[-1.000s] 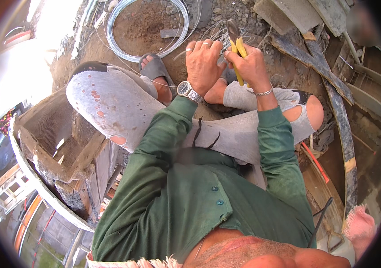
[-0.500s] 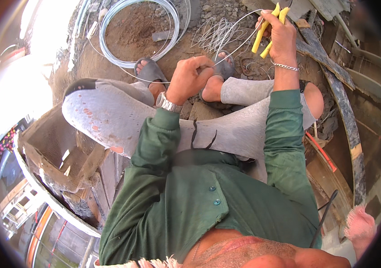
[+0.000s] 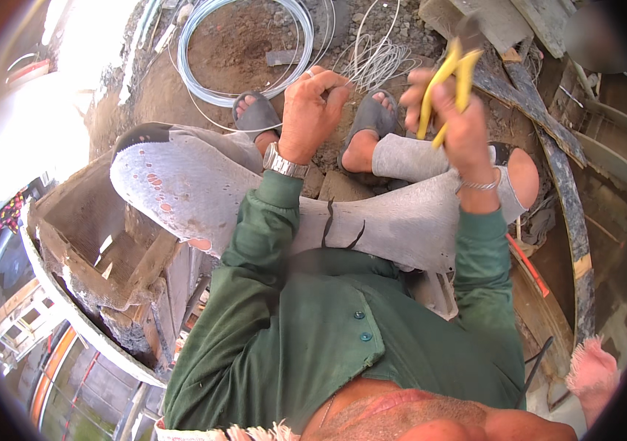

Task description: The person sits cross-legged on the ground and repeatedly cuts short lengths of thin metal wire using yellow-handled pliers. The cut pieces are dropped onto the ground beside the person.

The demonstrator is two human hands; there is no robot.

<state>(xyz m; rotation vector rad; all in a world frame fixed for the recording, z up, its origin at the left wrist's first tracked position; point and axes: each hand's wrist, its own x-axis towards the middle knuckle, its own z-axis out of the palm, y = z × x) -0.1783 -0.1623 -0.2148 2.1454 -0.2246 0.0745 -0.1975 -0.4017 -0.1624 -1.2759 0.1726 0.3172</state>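
My left hand [image 3: 313,110] is closed in a pinch on a thin pale wire [image 3: 214,123], above and between my sandalled feet. The wire runs back toward a large round coil of wire [image 3: 187,55] on the ground beyond my left foot. My right hand [image 3: 459,132], blurred by motion, grips a pair of pliers [image 3: 438,84] by their yellow handles. The dark jaws point away from me and are smeared. A gap separates the pliers from my left hand. Fingers hide part of the pinched wire.
A loose tangle of wire [image 3: 379,67] lies on the dirt beyond my right foot. Weathered boards [image 3: 567,213] stretch along the right side, near a red-orange rod [image 3: 528,266]. A rough wooden box [image 3: 100,228] stands beside my left knee.
My right hand has drawn the pliers nearer to me. The wire that stretched between my hands no longer spans them. My left hand has shifted slightly up and now points more away from me.
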